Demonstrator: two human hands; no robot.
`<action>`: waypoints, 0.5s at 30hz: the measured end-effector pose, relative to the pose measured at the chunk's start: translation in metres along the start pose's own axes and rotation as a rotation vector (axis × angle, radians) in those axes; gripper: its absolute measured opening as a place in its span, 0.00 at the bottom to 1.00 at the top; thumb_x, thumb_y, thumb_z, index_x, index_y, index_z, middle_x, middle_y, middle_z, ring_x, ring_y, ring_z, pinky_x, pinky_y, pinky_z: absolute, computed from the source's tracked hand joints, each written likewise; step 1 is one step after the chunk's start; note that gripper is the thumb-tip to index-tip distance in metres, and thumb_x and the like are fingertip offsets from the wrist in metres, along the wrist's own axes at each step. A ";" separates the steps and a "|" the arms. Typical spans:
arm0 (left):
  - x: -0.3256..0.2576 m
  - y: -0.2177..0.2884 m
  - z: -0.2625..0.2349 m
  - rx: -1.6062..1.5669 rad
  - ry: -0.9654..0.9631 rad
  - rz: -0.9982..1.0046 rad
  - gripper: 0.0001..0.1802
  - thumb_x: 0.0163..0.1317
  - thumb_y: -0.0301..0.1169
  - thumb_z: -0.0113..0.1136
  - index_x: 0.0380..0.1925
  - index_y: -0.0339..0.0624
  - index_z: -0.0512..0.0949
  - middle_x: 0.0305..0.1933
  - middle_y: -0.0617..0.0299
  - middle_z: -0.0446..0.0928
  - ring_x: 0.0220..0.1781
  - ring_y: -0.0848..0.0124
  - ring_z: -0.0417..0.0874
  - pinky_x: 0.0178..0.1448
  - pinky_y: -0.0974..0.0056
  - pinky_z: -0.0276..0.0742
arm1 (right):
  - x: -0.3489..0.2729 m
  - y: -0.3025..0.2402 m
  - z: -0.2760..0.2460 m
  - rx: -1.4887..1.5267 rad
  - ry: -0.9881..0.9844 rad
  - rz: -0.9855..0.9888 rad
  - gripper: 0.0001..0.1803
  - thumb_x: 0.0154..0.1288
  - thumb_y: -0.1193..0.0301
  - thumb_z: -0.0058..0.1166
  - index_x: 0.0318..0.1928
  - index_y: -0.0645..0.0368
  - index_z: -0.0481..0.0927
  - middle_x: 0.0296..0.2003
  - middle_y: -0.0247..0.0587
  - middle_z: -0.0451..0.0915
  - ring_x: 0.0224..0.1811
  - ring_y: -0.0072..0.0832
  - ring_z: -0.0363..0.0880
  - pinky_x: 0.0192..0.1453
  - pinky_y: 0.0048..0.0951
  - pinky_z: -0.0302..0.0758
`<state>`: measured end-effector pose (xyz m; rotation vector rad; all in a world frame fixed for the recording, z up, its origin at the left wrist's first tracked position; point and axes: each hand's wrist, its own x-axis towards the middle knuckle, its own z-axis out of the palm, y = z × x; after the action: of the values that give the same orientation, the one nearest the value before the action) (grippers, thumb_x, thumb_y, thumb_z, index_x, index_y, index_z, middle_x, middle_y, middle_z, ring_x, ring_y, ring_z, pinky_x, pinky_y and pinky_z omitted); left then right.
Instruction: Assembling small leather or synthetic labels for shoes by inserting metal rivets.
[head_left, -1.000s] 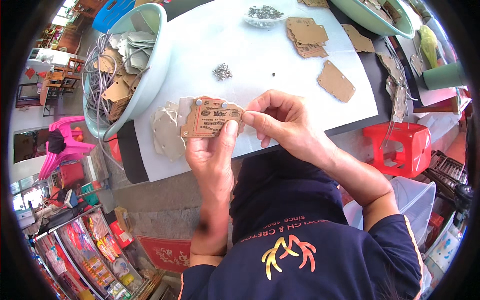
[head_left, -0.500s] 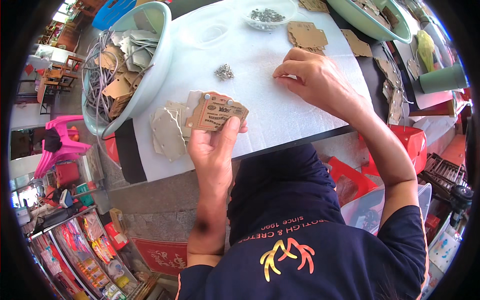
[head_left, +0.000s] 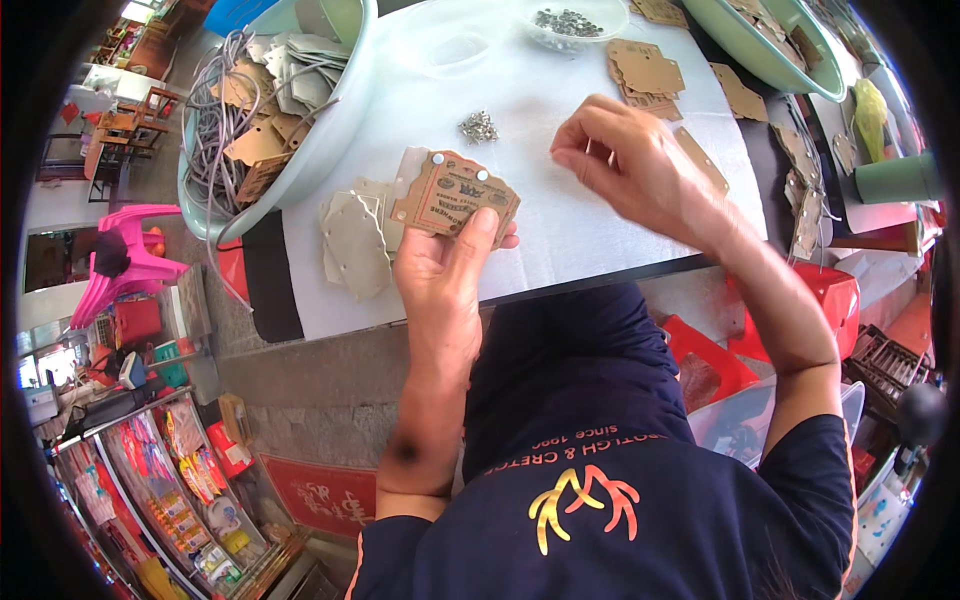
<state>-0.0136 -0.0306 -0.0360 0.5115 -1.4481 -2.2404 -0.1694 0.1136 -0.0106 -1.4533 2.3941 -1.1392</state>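
Observation:
My left hand (head_left: 452, 268) grips a brown printed cardboard tag (head_left: 455, 200) between thumb and fingers. Two round silver studs sit near the tag's upper edge, and a plain grey piece shows behind its left side. My right hand (head_left: 632, 165) hovers to the right of it, thumb and fingers curled together and slightly blurred; what they hold, if anything, is too small to make out. Between the hands and farther back lies a small heap of metal studs (head_left: 478, 127). Grey cut-out tags (head_left: 352, 245) are piled left of my left hand.
A pale green basin (head_left: 345, 130) of tags and grey cords stands at the left. Farther back are a clear bowl (head_left: 592, 42) of dark metal bits and a clear lid (head_left: 455, 50). Brown tags (head_left: 645, 70) and another basin (head_left: 800, 75) lie at the right.
The whole view has shifted, so the table sits farther right in it. My right hand has moved slightly left over the table, uncovering a brown tag by its wrist. My left hand keeps its hold.

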 end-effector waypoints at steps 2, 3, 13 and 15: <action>0.000 -0.004 0.001 -0.026 0.009 0.030 0.19 0.67 0.24 0.57 0.58 0.37 0.70 0.45 0.60 0.78 0.43 0.72 0.80 0.46 0.64 0.78 | -0.012 -0.015 0.012 0.191 0.042 0.055 0.06 0.64 0.74 0.57 0.38 0.64 0.78 0.32 0.45 0.77 0.32 0.35 0.80 0.35 0.32 0.76; 0.000 -0.004 0.004 -0.029 0.005 0.026 0.19 0.67 0.24 0.57 0.58 0.37 0.70 0.45 0.60 0.78 0.43 0.72 0.80 0.46 0.64 0.78 | -0.019 -0.022 0.017 0.265 0.076 0.075 0.06 0.64 0.74 0.57 0.38 0.64 0.78 0.32 0.44 0.77 0.31 0.33 0.79 0.34 0.30 0.76; -0.004 -0.007 0.010 0.010 -0.010 0.147 0.20 0.68 0.22 0.55 0.60 0.34 0.68 0.49 0.60 0.77 0.46 0.74 0.79 0.49 0.66 0.77 | -0.034 -0.035 0.059 0.303 0.312 -0.047 0.07 0.62 0.80 0.59 0.39 0.62 0.76 0.37 0.43 0.77 0.30 0.31 0.80 0.31 0.27 0.76; -0.004 -0.007 0.010 0.001 -0.009 0.154 0.19 0.69 0.22 0.54 0.58 0.32 0.69 0.49 0.59 0.77 0.46 0.75 0.79 0.49 0.67 0.78 | -0.034 -0.033 0.060 0.287 0.321 -0.060 0.07 0.62 0.80 0.59 0.39 0.62 0.76 0.37 0.43 0.77 0.30 0.31 0.81 0.31 0.27 0.77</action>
<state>-0.0162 -0.0182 -0.0382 0.3776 -1.4413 -2.1242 -0.1010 0.1001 -0.0408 -1.3410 2.2571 -1.7660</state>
